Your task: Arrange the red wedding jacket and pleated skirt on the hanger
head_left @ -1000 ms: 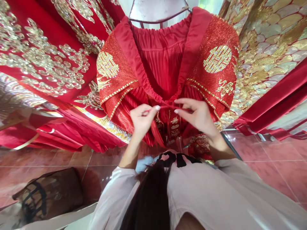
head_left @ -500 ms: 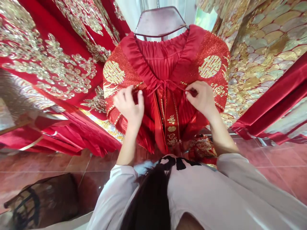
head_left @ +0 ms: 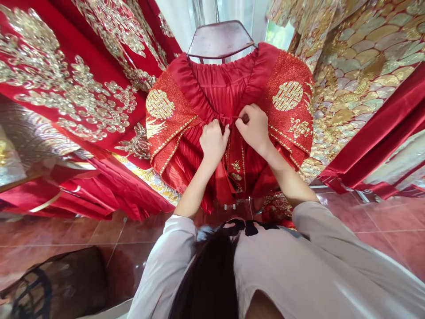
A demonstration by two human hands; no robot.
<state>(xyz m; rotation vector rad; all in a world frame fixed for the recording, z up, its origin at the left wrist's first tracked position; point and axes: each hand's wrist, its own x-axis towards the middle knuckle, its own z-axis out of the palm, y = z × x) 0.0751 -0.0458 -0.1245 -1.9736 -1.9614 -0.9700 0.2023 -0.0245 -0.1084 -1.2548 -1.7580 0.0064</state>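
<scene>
A red pleated garment (head_left: pixel 229 88) with gold-embroidered side panels hangs from a dark hanger (head_left: pixel 221 40) in front of me. A thin red tie string (head_left: pixel 232 118) sits at its gathered front. My left hand (head_left: pixel 213 142) is closed just left of the knot, fingers curled on the string or the cloth there. My right hand (head_left: pixel 254 126) is closed too, pinching the string at the knot. The two hands almost touch at the centre of the garment.
Red gowns with gold embroidery (head_left: pixel 66 97) hang at the left, a gold scale-patterned gown (head_left: pixel 358 75) at the right with red satin folds (head_left: pixel 375 146) below it. The floor is glossy red tile (head_left: pixel 381 217). A dark woven bag (head_left: pixel 59 283) lies at bottom left.
My hands were spread apart, each pulling a string end sideways; they have since come together at the knot and moved up the garment. The view has shifted slightly.
</scene>
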